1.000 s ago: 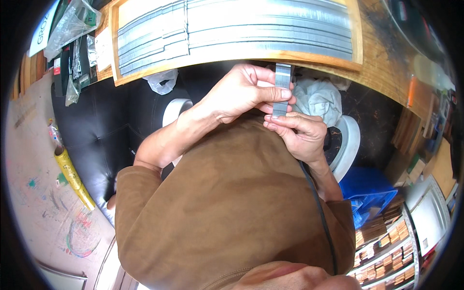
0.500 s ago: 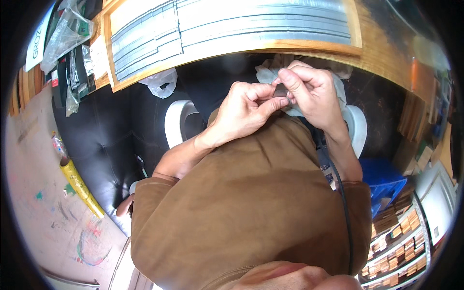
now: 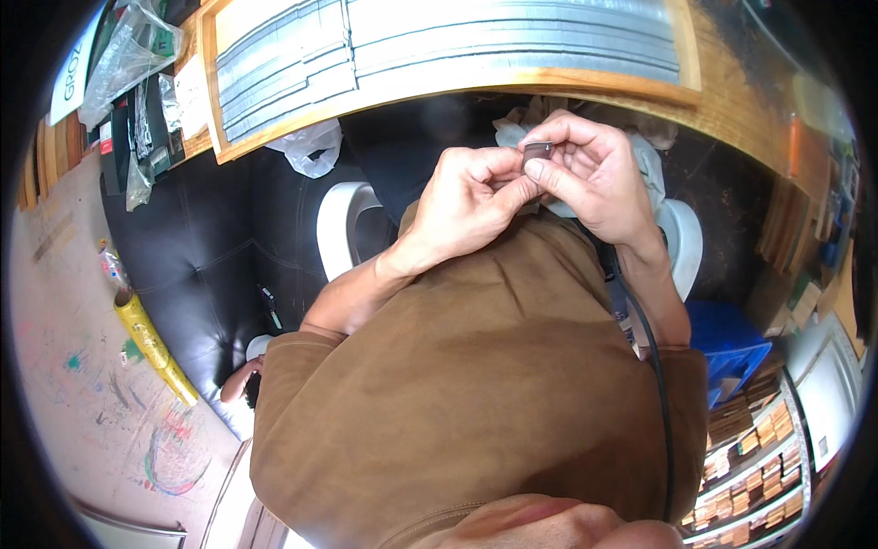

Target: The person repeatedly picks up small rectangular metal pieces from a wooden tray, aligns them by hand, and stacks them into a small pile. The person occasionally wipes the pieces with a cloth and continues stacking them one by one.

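Observation:
A small dark brown, curved, band-like piece (image 3: 538, 154) sits between my fingertips, just off the near edge of the workbench and above my lap; its exact kind is too small to make out. My left hand (image 3: 468, 197) is closed, pinching its lower left side with thumb and forefinger. From the other side my right hand (image 3: 596, 178) grips the same piece, its thumb in front and its bent fingers behind. Part of the piece is covered by both thumbs. A pale cloth (image 3: 649, 165) lies behind my right hand.
A shallow wooden tray (image 3: 585, 84) of long silvery strips sits on the bench ahead. White chair arms (image 3: 334, 229) flank me. A blue plastic stool (image 3: 722, 343) stands right; a black padded seat (image 3: 206, 220) and yellow roll (image 3: 155, 348) are left. Another person's arm (image 3: 240, 380) shows lower left.
My right thumb has come down onto the brown piece, and more of the piece's curved top now shows. The bench and tray have shifted slightly right in view.

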`<state>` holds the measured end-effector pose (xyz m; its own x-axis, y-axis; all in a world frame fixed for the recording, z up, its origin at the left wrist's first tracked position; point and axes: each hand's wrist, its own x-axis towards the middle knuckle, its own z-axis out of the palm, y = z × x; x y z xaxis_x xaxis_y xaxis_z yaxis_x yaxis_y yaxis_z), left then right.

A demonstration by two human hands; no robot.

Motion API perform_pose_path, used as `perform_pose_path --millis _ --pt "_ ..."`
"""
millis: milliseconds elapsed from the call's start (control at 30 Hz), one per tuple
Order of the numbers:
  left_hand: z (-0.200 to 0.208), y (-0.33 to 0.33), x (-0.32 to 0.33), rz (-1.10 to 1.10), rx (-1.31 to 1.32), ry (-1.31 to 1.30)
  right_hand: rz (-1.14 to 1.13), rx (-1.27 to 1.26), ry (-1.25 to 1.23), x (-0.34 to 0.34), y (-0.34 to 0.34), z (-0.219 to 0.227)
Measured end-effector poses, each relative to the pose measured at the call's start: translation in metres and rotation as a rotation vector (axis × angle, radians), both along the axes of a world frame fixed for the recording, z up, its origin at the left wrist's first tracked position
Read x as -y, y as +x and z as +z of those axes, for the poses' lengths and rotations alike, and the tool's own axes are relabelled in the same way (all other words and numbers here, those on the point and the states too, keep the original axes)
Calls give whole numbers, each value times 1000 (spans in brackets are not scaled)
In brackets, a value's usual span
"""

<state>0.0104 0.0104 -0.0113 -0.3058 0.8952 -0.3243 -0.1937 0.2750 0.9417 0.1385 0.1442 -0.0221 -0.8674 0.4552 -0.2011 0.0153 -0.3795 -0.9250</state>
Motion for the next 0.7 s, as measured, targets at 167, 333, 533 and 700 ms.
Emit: perform_pose_path --millis 167,333,533,700 --pt "3 0 0 -26 49 -32 30 0 -147 -4 1 1" --pt "2 4 2 15 140 11 11 71 -225 3 -1 4" --pt "-2 2 5 27 361 -4 -9 135 -232 8 -1 3" --pt "-3 0 6 23 381 -33 -53 191 -243 14 -3 8"
